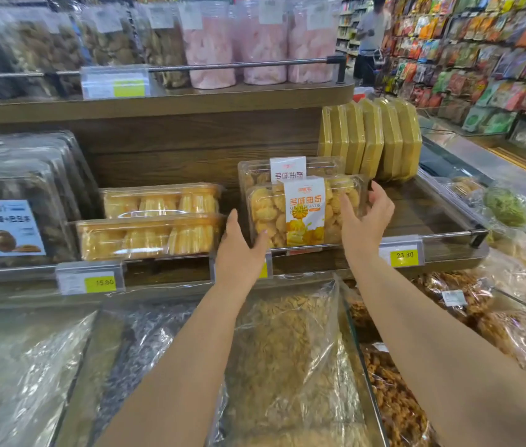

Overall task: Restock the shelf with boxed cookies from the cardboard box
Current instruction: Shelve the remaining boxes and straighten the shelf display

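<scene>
1. The cookie box (303,211) is a clear, thin plastic clamshell, rectangular with rounded corners. It is packed with knobbly, pale-yellow swirl cookies. A white and orange paper label band runs over its middle.
2. It stands on one long edge with its broad face towards me. Its long axis runs left to right along the shelf (423,217), and the label band runs top to bottom.
3. The lower edge sits at the shelf's front metal rail. I cannot tell whether it bears fully on the dark wood-grain board.
4. Just behind it stands a second box (287,169) of the same kind, facing the same way and showing above it.
5. My left hand (239,253) holds the lower left corner, thumb on the front face and fingers up along the end.
6. My right hand (365,217) grips the right end, fingers curled round it and thumb on the front.
7. To the left lie two stacked orange-lidded trays (158,221). To the right stand flat yellow packs (371,137) on edge.
</scene>
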